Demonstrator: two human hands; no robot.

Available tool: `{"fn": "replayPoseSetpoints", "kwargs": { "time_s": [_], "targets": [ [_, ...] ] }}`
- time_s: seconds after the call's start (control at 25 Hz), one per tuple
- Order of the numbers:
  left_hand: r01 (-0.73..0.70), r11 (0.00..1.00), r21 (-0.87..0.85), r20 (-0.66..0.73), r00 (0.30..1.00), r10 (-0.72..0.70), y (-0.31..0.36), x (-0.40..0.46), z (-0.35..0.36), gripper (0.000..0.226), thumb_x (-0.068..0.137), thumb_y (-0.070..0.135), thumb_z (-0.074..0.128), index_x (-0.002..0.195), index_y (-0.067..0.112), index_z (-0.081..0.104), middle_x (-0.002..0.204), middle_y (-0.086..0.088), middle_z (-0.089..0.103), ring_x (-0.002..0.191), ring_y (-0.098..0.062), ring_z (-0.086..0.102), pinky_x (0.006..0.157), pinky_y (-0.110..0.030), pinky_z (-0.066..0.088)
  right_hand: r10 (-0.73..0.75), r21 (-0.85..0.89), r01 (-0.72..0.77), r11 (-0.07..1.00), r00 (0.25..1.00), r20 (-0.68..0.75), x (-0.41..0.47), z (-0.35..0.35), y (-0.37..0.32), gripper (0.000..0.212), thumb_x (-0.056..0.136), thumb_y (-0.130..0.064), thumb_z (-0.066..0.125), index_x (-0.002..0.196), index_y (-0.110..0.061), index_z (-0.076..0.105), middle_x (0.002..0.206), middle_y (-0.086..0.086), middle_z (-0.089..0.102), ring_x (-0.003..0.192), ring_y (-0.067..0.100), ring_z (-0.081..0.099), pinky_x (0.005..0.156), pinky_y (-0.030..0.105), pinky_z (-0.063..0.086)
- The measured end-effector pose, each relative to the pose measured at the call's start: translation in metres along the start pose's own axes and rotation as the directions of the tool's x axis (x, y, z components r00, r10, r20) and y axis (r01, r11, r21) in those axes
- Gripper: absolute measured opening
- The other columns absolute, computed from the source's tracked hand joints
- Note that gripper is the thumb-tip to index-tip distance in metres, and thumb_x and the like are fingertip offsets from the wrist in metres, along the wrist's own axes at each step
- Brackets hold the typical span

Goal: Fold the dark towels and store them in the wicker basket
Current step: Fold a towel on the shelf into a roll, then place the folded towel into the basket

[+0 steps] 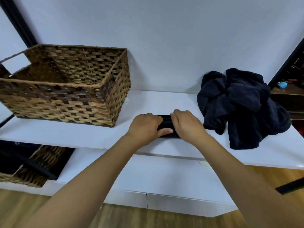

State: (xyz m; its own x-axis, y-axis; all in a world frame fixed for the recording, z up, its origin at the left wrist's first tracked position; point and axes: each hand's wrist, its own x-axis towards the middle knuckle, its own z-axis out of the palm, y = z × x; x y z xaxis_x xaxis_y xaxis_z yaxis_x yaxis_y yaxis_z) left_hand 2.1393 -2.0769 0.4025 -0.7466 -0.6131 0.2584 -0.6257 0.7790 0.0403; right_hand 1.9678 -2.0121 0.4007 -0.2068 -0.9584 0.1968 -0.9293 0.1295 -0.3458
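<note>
both hands, left hand (145,125) and right hand (185,124), grip a small folded dark towel (166,123) on the white shelf (148,102) between the wicker basket (65,89) and the unfolded pile (243,106); judging by this, keeping the layers squeezed together while lifting leftward should preserve the fold.

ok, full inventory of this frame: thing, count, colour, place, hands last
woven wicker basket: 1, brown and tan, left on the white shelf, no towels visible inside
folded dark towel: 1, near-black, shelf front centre, under both hands
heap of unfolded dark towels: 1 heap, count unclear, dark navy, right on shelf
white shelf top: 1, white, against the wall
second wicker basket: 1, brown, lower left, below the shelf, partly cut off
wooden floor: light brown, bottom
hands: left hand and right hand, both gripping the folded towel
</note>
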Motion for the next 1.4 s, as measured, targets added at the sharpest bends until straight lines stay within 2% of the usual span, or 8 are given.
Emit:
{"fn": "replayPoseSetpoints", "kwargs": {
  "time_s": [0.2,0.28,0.44,0.6,0.76,0.96,1.24,1.4],
  "targets": [
    [0.151,0.952,-0.266,0.384,0.922,-0.039,-0.018,0.039,-0.011,0.067,0.092,0.075,0.036,0.081,0.014,0.060,0.074,0.001,0.060,0.073,-0.020,0.057,0.060,-0.034,0.038,-0.130,-0.203,0.063,0.977,0.933,-0.335,-0.015,0.023,0.006,0.046,0.103,-0.032,0.031,0.075,-0.010,0.059,0.075,0.007,0.054,0.070,0.028,0.047,0.061,0.038,0.039],
    [0.095,0.968,-0.233,0.326,0.945,-0.015,-0.022,0.045,-0.004,0.066,0.094,0.073,0.031,0.083,0.015,0.060,0.079,0.002,0.060,0.080,-0.021,0.054,0.066,-0.034,0.036,0.013,-0.097,-0.036,0.995,0.973,-0.230,-0.003,0.013,0.003,0.047,0.105,-0.034,0.033,0.067,-0.012,0.052,0.069,0.003,0.051,0.070,0.026,0.047,0.060,0.035,0.033],
    [-0.120,0.991,-0.065,-0.182,0.978,0.106,-0.014,0.034,0.018,0.047,0.100,0.055,0.036,0.098,0.016,0.062,0.091,0.002,0.060,0.084,-0.022,0.054,0.071,-0.034,0.039,0.211,0.078,-0.215,0.974,0.976,0.055,0.034,-0.003,0.009,0.053,0.104,-0.038,0.037,0.058,-0.013,0.039,0.061,0.002,0.045,0.059,0.024,0.044,0.052,0.033,0.028],
    [0.003,0.996,0.092,0.059,0.998,-0.008,0.002,0.024,0.008,0.056,0.089,0.069,0.051,0.109,0.016,0.055,0.097,0.002,0.060,0.081,-0.020,0.051,0.066,-0.032,0.035,0.262,0.264,-0.319,0.910,0.938,0.227,0.062,-0.007,0.014,0.046,0.099,-0.031,0.045,0.059,-0.014,0.031,0.056,0.001,0.035,0.053,0.021,0.032,0.053,0.032,0.028],
    [0.322,0.946,-0.025,0.239,0.921,-0.307,0.022,0.033,-0.011,0.051,0.091,0.067,0.050,0.099,0.016,0.047,0.093,0.000,0.063,0.075,-0.022,0.053,0.064,-0.033,0.039,0.148,0.128,-0.109,0.986,0.922,-0.357,0.034,0.005,0.007,0.017,0.096,-0.026,0.060,0.085,-0.013,0.056,0.089,0.004,0.053,0.081,0.023,0.047,0.073,0.037,0.042],
    [0.675,0.556,-0.486,0.437,0.738,-0.514,0.019,0.035,-0.021,0.044,0.092,0.056,0.051,0.093,0.012,0.057,0.089,-0.005,0.067,0.079,-0.022,0.065,0.064,-0.033,0.050,0.251,0.678,-0.216,0.703,0.967,0.047,0.004,0.005,-0.019,0.027,0.100,-0.025,0.058,0.125,-0.016,0.055,0.116,0.001,0.055,0.099,0.012,0.055,0.079,0.012,0.040],
    [0.464,-0.086,-0.882,0.417,0.682,-0.601,0.073,0.022,-0.043,0.021,0.101,0.025,0.049,0.120,0.016,0.051,0.113,-0.002,0.068,0.101,-0.015,0.068,0.079,-0.029,0.054,0.208,0.858,-0.206,0.471,0.971,0.120,0.001,-0.025,-0.031,0.029,0.103,-0.037,0.049,0.125,-0.022,0.061,0.112,-0.010,0.070,0.105,0.007,0.066,0.092,0.028,0.052],
    [0.263,0.025,-0.964,0.190,0.755,-0.628,0.083,0.015,-0.068,0.037,0.098,0.005,0.038,0.117,0.022,0.065,0.107,0.001,0.074,0.101,-0.010,0.069,0.085,-0.025,0.056,0.040,0.887,-0.130,0.443,0.991,0.125,0.004,-0.057,-0.039,0.036,0.095,-0.043,0.062,0.128,-0.033,0.054,0.109,-0.016,0.070,0.100,-0.001,0.066,0.090,0.026,0.054]
  ]
}}
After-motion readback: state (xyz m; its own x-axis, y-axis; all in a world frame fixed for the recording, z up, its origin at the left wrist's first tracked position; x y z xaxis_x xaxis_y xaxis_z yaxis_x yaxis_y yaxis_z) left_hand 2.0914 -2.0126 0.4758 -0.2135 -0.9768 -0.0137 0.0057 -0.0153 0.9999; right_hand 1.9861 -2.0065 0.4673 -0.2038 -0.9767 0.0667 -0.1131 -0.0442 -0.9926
